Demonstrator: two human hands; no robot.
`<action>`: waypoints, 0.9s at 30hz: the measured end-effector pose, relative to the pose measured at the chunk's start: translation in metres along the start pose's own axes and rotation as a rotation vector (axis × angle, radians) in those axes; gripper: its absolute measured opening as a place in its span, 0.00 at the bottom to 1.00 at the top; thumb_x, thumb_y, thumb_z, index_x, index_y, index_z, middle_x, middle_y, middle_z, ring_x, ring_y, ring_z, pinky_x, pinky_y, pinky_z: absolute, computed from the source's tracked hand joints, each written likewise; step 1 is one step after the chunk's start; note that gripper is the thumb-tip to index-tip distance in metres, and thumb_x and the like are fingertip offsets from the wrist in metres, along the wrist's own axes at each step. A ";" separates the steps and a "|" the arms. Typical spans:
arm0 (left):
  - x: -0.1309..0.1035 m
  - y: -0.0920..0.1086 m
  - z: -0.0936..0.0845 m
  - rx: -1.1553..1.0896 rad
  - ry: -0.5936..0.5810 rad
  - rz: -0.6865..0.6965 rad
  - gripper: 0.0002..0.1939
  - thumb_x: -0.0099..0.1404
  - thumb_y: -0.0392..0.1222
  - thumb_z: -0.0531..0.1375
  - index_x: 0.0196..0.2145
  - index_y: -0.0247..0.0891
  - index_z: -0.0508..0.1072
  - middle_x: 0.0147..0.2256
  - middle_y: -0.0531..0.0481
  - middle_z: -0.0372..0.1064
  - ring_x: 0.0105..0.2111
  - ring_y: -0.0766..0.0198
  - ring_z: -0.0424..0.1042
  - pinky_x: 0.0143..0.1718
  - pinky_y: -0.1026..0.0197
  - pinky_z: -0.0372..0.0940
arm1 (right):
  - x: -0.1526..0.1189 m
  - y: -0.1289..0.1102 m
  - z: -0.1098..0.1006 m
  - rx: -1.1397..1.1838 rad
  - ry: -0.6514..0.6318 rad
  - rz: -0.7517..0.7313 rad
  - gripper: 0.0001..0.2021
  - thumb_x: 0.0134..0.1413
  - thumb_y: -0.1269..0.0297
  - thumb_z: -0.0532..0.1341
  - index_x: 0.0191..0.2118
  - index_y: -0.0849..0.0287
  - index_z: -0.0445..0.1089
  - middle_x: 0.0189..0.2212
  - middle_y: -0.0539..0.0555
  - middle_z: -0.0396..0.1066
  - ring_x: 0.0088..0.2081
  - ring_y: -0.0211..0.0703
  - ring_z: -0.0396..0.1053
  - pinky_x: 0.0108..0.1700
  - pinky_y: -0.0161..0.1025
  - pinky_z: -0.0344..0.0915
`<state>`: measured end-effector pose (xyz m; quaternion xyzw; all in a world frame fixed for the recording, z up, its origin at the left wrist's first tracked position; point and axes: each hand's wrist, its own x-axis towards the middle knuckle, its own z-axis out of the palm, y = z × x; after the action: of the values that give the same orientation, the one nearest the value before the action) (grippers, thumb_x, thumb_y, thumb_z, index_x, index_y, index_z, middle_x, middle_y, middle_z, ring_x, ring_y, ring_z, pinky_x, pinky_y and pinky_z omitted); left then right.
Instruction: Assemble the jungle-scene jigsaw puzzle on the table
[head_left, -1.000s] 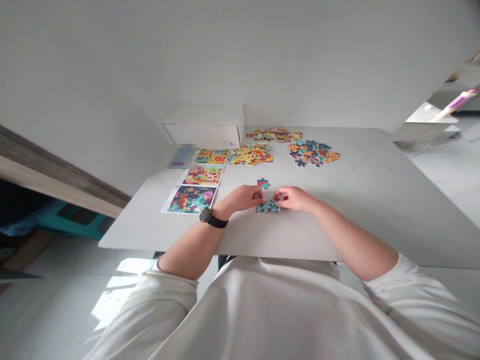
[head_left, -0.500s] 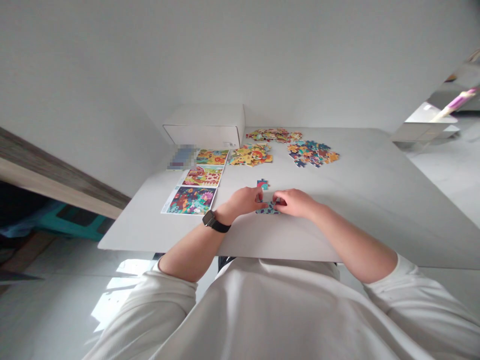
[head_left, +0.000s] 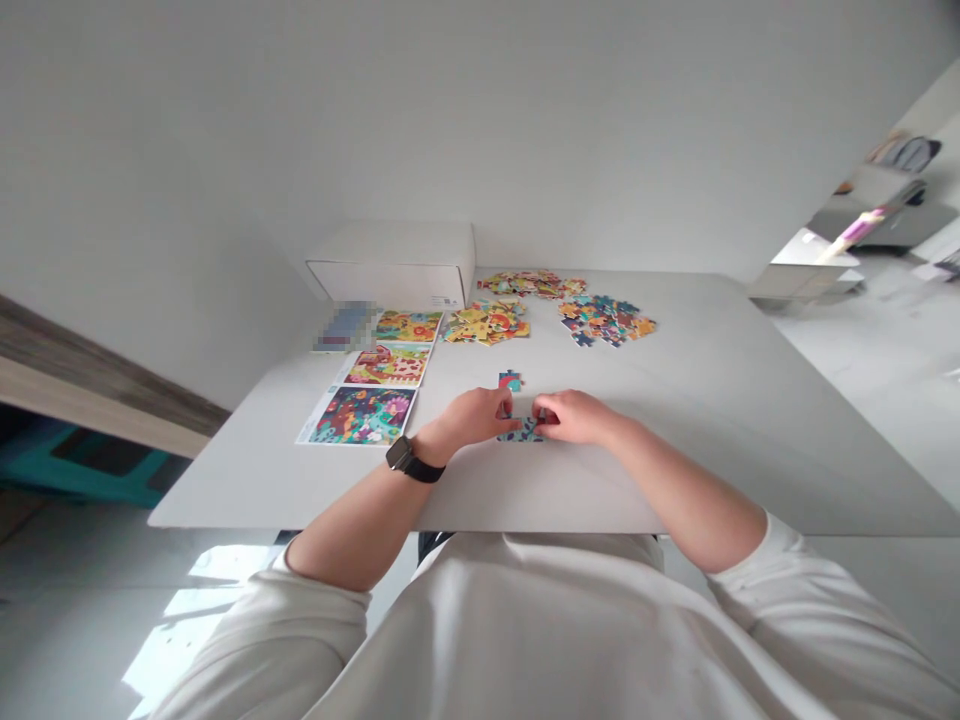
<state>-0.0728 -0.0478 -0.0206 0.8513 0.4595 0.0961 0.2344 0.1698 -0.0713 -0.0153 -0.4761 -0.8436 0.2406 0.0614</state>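
Observation:
Close to the table's front edge lie joined jigsaw puzzle pieces, teal with dark spots. My left hand, with a black watch on its wrist, is closed on their left end, thumb along the upper edge. From the other side my right hand pinches their right end, fingers curled. The fingers hide part of the pieces. Just beyond my left fingertips rests a single blue and red puzzle piece, flat on the table.
Three picture sheets lie left of my hands. Behind them stands a white box. Farther back are a yellow pile of pieces, a red-yellow pile and a blue-orange pile. The white table meets a wall.
The camera view has turned slightly, so everything sits a little lower and more to the left. Both hands stay at the joined puzzle pieces, with little visible movement.

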 end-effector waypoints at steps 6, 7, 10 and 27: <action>0.001 0.007 -0.010 -0.120 0.247 -0.011 0.17 0.70 0.56 0.61 0.30 0.42 0.70 0.25 0.53 0.68 0.24 0.62 0.62 0.29 0.59 0.50 | 0.003 0.007 -0.001 0.070 0.055 -0.006 0.08 0.62 0.64 0.70 0.46 0.56 0.79 0.33 0.52 0.80 0.32 0.42 0.71 0.36 0.37 0.58; 0.001 0.008 -0.012 -0.148 0.293 -0.017 0.20 0.72 0.57 0.59 0.28 0.42 0.67 0.23 0.54 0.65 0.24 0.63 0.59 0.28 0.59 0.49 | 0.004 0.009 -0.002 0.089 0.076 -0.010 0.08 0.62 0.64 0.70 0.46 0.56 0.79 0.33 0.53 0.80 0.32 0.42 0.71 0.37 0.36 0.59; 0.000 0.009 -0.017 -0.286 0.354 -0.020 0.26 0.75 0.61 0.52 0.25 0.41 0.62 0.21 0.55 0.55 0.24 0.64 0.55 0.28 0.60 0.49 | 0.004 0.015 -0.010 0.113 0.145 -0.041 0.07 0.62 0.65 0.70 0.45 0.57 0.80 0.36 0.54 0.80 0.34 0.41 0.72 0.39 0.36 0.61; 0.005 0.013 -0.006 -0.883 0.281 -0.028 0.34 0.72 0.68 0.58 0.19 0.41 0.59 0.19 0.54 0.52 0.22 0.66 0.51 0.26 0.59 0.50 | 0.017 0.095 -0.087 -0.008 0.260 0.247 0.14 0.59 0.76 0.64 0.47 0.57 0.81 0.39 0.52 0.83 0.37 0.40 0.76 0.41 0.34 0.64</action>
<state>-0.0625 -0.0479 -0.0091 0.6425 0.4132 0.3938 0.5113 0.2629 0.0142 0.0144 -0.6036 -0.7644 0.1795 0.1379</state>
